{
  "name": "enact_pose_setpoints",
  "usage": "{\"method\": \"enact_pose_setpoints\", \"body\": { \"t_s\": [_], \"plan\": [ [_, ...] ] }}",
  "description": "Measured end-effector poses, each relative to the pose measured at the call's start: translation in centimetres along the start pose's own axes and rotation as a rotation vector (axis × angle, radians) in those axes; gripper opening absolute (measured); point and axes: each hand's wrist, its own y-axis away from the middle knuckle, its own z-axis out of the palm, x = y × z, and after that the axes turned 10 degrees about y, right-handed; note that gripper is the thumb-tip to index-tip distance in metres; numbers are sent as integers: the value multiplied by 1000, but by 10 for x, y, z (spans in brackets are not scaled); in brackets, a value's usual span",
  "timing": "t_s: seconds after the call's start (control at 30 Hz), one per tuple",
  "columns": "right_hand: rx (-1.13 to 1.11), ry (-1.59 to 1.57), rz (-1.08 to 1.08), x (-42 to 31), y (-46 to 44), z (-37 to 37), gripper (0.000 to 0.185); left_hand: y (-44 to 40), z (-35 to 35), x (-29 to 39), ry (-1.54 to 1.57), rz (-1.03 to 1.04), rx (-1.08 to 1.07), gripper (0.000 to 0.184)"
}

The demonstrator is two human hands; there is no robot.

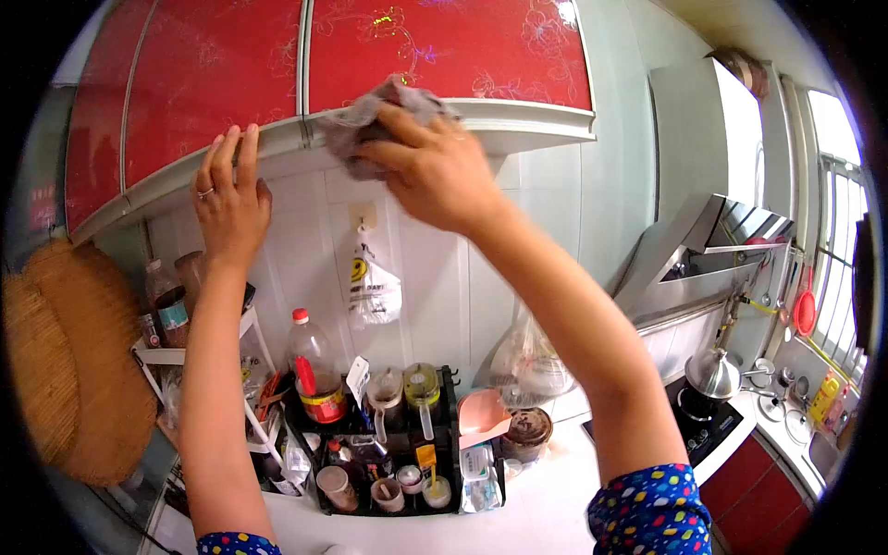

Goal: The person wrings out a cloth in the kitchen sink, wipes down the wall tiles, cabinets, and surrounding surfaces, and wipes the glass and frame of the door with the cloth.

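The grey cloth [350,129] looks light, soft — best gripped bunched; the right hand [446,171] curls its fingers over it, the left hand [231,208] rests slightly spread fingers at the cabinet rim [532,113].

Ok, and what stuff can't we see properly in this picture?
- Head view: the bit of cabinet edge under the bunched cloth, hidden by the cloth and right hand.
- Head view: whatever's behind the red cabinet doors, hidden by those doors.
- Head view: small print on the hanging white bag, too small.
- Head view: the rest of the left sleeve, cut off by the bottom edge.
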Motion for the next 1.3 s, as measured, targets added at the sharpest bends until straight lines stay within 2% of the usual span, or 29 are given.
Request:
{"method": "enact_pose_setpoints", "body": {
  "t_s": [0.03, 0.07, 0.17, 0.27, 0.33, 0.37, 0.5, 0.63, 0.7, 0.77, 0.83, 0.87, 0.93, 1.0, 1.03, 1.1, 1.17, 1.2, 1.27, 1.3],
  "plan": [
    [178, 36, -93, 22, 12, 4, 25, 2, 0, 1, -15, 3, -3, 83],
    [101, 42, 19, 35, 25, -9, 23, 1, -4, 4, -20, -20, -15, 86],
    [224, 132, 160, 74, 58, -29, 29, -1, -8, 6, -3, -28, -57, 86],
    [400, 188, 208, 105, 81, -26, 30, -6, -9, 12, 2, -33, -37, 86],
    [481, 243, 217, 99, 80, -16, 30, -17, -12, 12, 8, -61, -66, 86],
    [489, 298, 240, 91, 79, -4, 33, -21, -13, 11, 22, -86, -95, 87],
    [409, 293, 85, 50, 56, 17, 44, -29, -10, 9, 0, -80, -76, 86],
    [322, 219, 51, 61, 36, 2, 43, -28, -8, 3, -38, -99, -51, 84],
    [251, 262, 78, 78, 30, -12, 48, -29, -13, 4, -57, -59, -54, 73],
    [257, 392, 214, 101, 19, -15, 46, -33, -18, 3, 10, -56, -50, 66],
    [295, 391, 380, 145, -6, -11, 46, -37, -21, 3, 69, -50, -49, 60],
    [241, 534, 429, 165, -17, -6, 46, -42, -22, 6, 122, -99, -44, 53],
    [95, 596, -8, 167, -53, 5, 43, -53, -13, 10, 237, -182, 48, 44],
    [269, 400, 55, 91, -88, 27, 47, -69, 6, 13, 206, -180, 132, 45],
    [295, 426, -29, 68, -100, 40, 47, -77, 12, 17, 179, -183, 198, 47],
    [183, 258, -97, 41, -123, 46, 49, -95, 18, 31, 196, -173, 206, 53],
    [100, 224, -15, 62, -139, 33, 51, -106, 28, 37, 199, -108, 181, 57],
    [205, 268, 89, 87, -145, 36, 55, -108, 31, 41, 201, -107, 190, 57],
    [-202, 19, 220, 97, -138, -68, 43, -106, 31, 45, 95, -95, 86, 60],
    [-49, 441, 536, 121, -146, -41, 48, -105, 32, 45, 92, -97, 90, 60]
  ]
}}
